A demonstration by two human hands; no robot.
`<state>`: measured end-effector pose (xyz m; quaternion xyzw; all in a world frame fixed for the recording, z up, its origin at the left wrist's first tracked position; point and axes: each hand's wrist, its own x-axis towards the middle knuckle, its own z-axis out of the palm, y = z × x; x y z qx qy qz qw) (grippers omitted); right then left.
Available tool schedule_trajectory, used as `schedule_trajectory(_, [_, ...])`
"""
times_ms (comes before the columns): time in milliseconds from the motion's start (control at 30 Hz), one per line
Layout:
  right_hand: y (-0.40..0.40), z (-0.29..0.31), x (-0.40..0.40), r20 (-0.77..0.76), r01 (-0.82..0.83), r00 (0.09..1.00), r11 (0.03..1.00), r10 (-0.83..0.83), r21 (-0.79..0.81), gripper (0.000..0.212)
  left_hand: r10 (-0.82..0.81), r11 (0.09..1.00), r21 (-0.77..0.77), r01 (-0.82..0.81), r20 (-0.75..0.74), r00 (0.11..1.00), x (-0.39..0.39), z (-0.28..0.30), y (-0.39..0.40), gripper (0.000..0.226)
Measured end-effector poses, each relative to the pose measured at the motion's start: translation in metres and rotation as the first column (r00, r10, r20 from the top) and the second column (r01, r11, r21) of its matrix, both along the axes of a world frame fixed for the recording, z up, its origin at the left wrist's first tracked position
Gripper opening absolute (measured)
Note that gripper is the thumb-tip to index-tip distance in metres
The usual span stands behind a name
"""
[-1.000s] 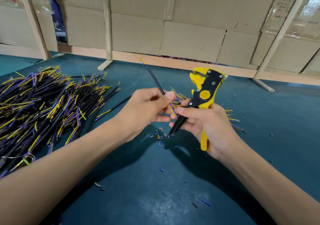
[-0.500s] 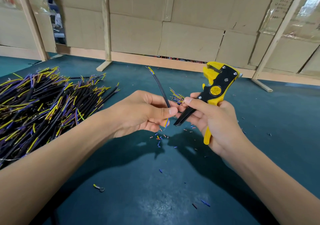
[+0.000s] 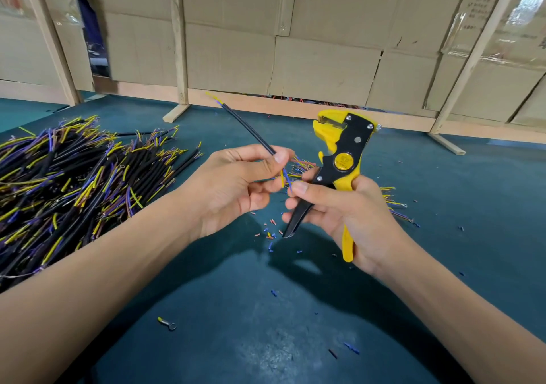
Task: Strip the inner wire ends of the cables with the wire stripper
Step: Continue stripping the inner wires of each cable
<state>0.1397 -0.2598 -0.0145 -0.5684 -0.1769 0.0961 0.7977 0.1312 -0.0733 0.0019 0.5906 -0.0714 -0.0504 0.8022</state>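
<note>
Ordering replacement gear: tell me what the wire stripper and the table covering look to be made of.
Wire stripper: glossy yellow body and handle, probably moulded plastic; black plates, seemingly painted metal, fixed with shiny screws. Table covering: dark teal sheet with a dull sheen and scuffs, likely rubber or vinyl matting.

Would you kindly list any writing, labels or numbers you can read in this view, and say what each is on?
None can be read.
Yellow disc on the wire stripper: embossed marks, too blurred to read.
Cardboard panel at upper right: printed lines, too small to read.
</note>
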Motion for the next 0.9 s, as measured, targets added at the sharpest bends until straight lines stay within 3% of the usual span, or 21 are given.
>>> schedule_trajectory(200, [0.001,-0.001,0.001,0.032,0.051,0.998,0.999,-0.051,-0.011,0.021,-0.006,1.000,-0.015,0.006,0.010,1.000,-0.001,0.002,-0.004,0.020])
schedule_trajectory(467, [-0.008,0.001,0.010,-0.022,0.203,0.979,0.977,-0.202,0.060,0.017,-0.093,0.995,-0.053,0.089,-0.092,0.991,-0.003,0.007,-0.004,0.027])
schedule_trajectory(667, [-0.008,0.001,0.011,0.021,0.168,0.985,0.983,-0.170,0.074,0.014,-0.021,0.998,-0.054,0.016,-0.096,0.995,-0.002,0.007,-0.004,0.023])
schedule_trajectory(900, [-0.001,-0.002,0.003,0.067,0.121,0.990,0.992,-0.123,0.030,0.020,0.112,0.993,0.045,-0.114,0.030,0.993,-0.005,0.005,-0.013,0.005])
